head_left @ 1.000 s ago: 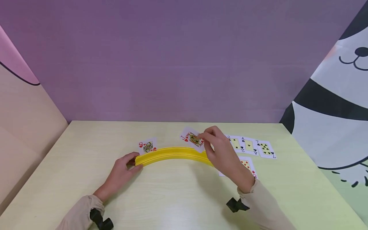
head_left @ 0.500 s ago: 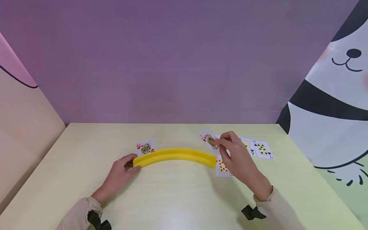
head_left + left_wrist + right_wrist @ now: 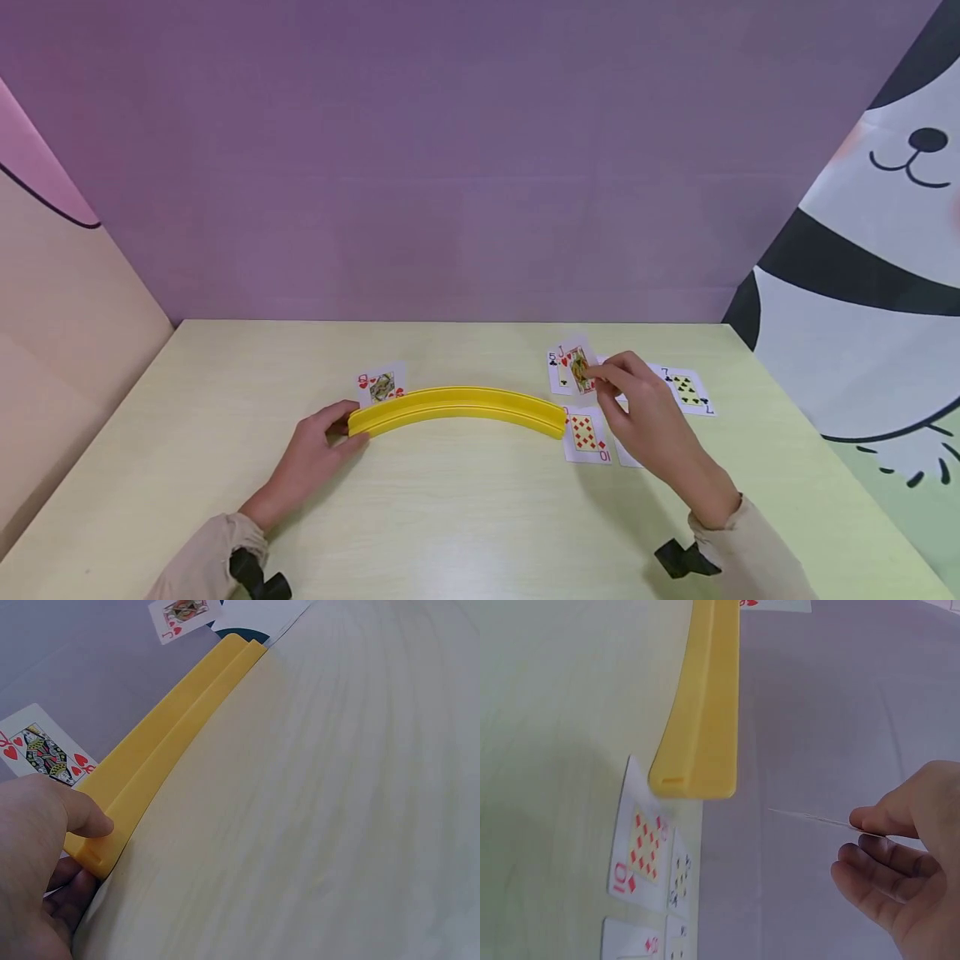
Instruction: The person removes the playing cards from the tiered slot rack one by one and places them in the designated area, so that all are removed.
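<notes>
My left hand [image 3: 307, 454] grips the left end of a curved yellow card holder [image 3: 457, 402], thumb on its near side in the left wrist view. A queen of hearts [image 3: 382, 383] stands upright in the slot near that hand. Off the holder's right end, my right hand [image 3: 652, 425] pinches a jack of hearts [image 3: 576, 367] between thumb and fingers. The right wrist view shows that jack [image 3: 810, 819] nearly edge-on, held apart from the holder. Behind it in the head view, a five of clubs [image 3: 553, 372] is partly covered.
A ten of diamonds [image 3: 585, 433] lies face up by the holder's right end. Another card [image 3: 628, 457] beside it is mostly hidden by my right hand. Farther right lies a seven of clubs [image 3: 686, 390]. A purple wall [image 3: 450, 167] rises behind the pale table [image 3: 435, 533].
My right hand has carried the jack of hearts rightward, past the holder's right end, uncovering the ten of diamonds. My left hand keeps its hold on the card holder.
</notes>
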`<state>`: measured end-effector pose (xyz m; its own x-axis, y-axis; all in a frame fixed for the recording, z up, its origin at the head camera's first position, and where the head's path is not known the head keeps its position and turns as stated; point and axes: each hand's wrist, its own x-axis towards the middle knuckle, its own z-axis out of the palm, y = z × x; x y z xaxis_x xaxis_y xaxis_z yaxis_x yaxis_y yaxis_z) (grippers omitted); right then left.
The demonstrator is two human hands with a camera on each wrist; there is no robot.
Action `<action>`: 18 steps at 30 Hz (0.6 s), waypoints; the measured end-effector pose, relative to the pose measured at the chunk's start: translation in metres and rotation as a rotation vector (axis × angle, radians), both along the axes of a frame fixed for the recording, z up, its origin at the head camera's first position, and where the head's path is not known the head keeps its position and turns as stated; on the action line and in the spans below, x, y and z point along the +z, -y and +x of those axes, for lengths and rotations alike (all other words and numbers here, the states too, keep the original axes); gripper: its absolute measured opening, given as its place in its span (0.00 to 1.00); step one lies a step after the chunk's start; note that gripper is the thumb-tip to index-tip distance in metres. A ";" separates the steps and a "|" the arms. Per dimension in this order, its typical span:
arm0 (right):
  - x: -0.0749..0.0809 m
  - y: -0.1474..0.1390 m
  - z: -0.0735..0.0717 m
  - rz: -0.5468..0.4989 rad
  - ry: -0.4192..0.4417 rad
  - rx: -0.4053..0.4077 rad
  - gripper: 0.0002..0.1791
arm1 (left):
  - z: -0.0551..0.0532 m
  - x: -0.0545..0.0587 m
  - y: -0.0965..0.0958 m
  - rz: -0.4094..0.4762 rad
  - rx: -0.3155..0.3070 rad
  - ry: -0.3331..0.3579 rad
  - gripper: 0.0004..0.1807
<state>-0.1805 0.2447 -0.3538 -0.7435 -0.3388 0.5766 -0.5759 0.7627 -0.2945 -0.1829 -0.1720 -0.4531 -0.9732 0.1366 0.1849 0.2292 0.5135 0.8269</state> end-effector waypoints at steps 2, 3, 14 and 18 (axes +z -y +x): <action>-0.002 -0.004 -0.002 0.000 0.019 -0.010 0.12 | 0.000 0.000 0.001 0.003 -0.002 -0.001 0.20; -0.003 -0.006 -0.003 0.001 0.032 -0.015 0.12 | 0.000 0.000 0.001 0.004 -0.003 -0.002 0.20; -0.012 -0.016 -0.013 0.037 0.182 -0.065 0.09 | 0.001 0.002 0.000 0.009 -0.002 -0.004 0.19; -0.016 -0.019 -0.015 0.051 0.224 -0.078 0.09 | 0.002 0.002 0.000 0.001 -0.005 -0.003 0.20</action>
